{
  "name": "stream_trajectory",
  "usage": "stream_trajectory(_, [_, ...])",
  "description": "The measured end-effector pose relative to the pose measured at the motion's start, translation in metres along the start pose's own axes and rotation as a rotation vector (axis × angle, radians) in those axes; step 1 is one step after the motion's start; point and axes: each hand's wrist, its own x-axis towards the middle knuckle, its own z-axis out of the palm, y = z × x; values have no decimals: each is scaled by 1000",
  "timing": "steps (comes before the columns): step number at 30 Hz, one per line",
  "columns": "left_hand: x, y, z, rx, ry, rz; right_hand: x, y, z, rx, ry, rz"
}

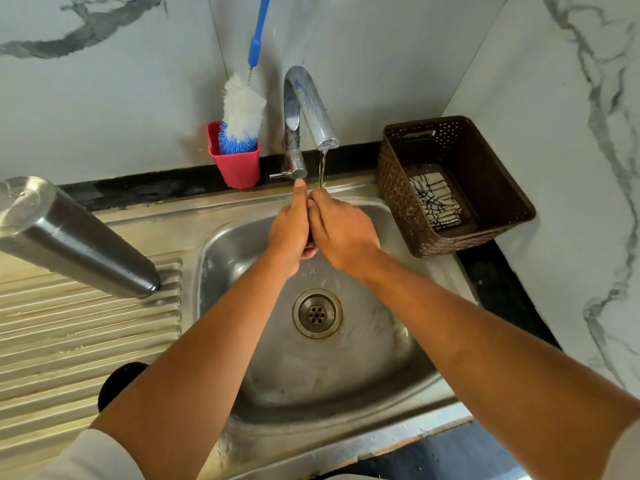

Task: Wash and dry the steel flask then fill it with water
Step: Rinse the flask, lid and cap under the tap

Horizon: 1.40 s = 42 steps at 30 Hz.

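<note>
Left forearm [194,358], right forearm [467,323]: bare past the elbow. Left sleeve [86,459], right sleeve [627,452]: plain white cloth, loose, seen only at the lower corners

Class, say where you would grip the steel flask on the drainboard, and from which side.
Wrap a hand round the flask at mid-body, coming from the sink side. It stands upright on the drainboard, closed end up: the straight round wall likely grips best.
</note>
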Motion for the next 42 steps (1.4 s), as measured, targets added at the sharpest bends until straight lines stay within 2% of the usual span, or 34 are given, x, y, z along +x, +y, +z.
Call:
stream_trajectory(3, [-1, 0, -3, 8, -71, -117, -6, 6, 3, -70, 53, -135])
stream_trajectory(5, [-1, -6, 0, -38, -42, -86, -5, 9, 7, -13, 42, -87])
stream_trajectory(6, [1, -11, 4, -44, 2, -1, -1, 11, 10, 84, 30, 20])
stream_trajectory(8, [2, -20, 10, -12, 102, 190, 11, 11, 14, 434, -55, 344])
stream_trajectory(10, [2, -22, 15, -47, 97, 232, 17, 9, 11, 691, -136, 581])
stream_trajectory(11, [2, -21, 16, -98, 73, 189, 17, 8, 9, 696, -125, 585])
stream_trajectory(12, [3, -19, 15, -158, 51, 122, 13, 8, 7, 640, -67, 510])
stream_trajectory(14, [11, -12, 10, -315, 7, -69, 0, 6, 7, 542, 89, 266])
stream_trajectory(16, [16, -7, 4, -472, -61, -229, -8, 10, 12, 600, 112, 133])
stream_trajectory(17, [18, -9, 3, -505, -84, -254, -9, 11, 14, 657, 97, 137])
stream_trajectory(21, [23, -24, 6, -456, -129, -195, -8, 15, 5, 938, 0, 273])
stream_trajectory(26, [30, -26, 2, -393, -202, -193, -13, 18, 2, 1116, -30, 300])
stream_trajectory(32, [25, -23, 3, -388, -282, -135, -6, 22, 5, 1023, -3, 297])
stream_trajectory(37, [21, -19, 4, -473, -256, -203, -8, 16, 6, 912, -44, 280])
stream_trajectory(40, [16, -21, 11, -445, -260, -190, -7, 13, 6, 810, 24, 314])
stream_trajectory(42, [15, -20, 13, -456, -292, -187, -4, 17, 7, 827, 55, 335])
